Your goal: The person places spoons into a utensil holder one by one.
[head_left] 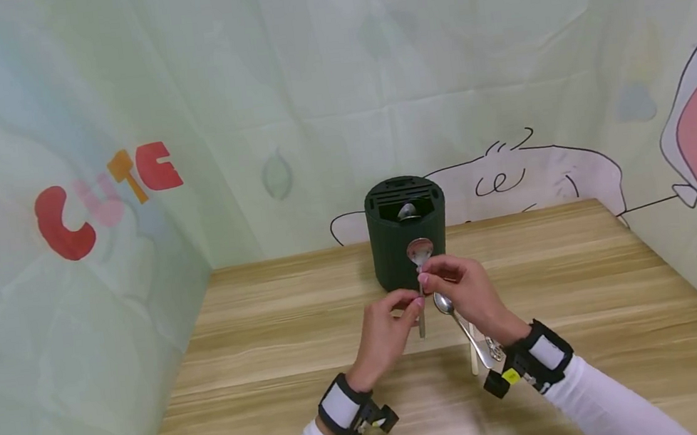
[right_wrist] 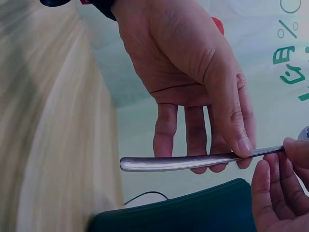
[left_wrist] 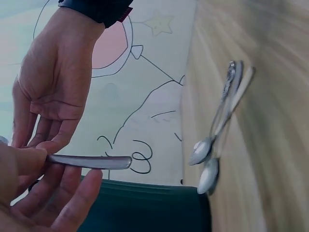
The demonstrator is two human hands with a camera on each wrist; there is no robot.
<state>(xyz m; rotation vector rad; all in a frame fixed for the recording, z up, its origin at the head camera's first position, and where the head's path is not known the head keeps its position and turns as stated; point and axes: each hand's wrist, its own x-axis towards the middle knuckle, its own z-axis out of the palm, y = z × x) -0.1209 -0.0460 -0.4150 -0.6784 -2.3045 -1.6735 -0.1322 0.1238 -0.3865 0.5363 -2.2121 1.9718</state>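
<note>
Both hands pinch one metal spoon point(head_left: 420, 251), held bowl up in front of a dark green utensil holder point(head_left: 385, 256). My right hand point(head_left: 470, 297) has thumb and fingers on the upper handle, just below the bowl. Lower on the handle, my left hand point(head_left: 387, 331) pinches it, and the flat handle end point(left_wrist: 116, 162) sticks out beyond the fingers in the left wrist view. From the right wrist view, the handle point(right_wrist: 178, 163) lies across the left fingers, with the bowl at the right edge. Inside the holder's top opening shows another spoon point(head_left: 408, 211).
Beneath my right hand, a loose spoon point(head_left: 444, 303) lies on the wooden table point(head_left: 286, 289), beside a pale handle point(head_left: 474, 360) and an ornate metal handle point(head_left: 495, 350). Printed cloth point(head_left: 319, 70) hangs behind the table and along its sides.
</note>
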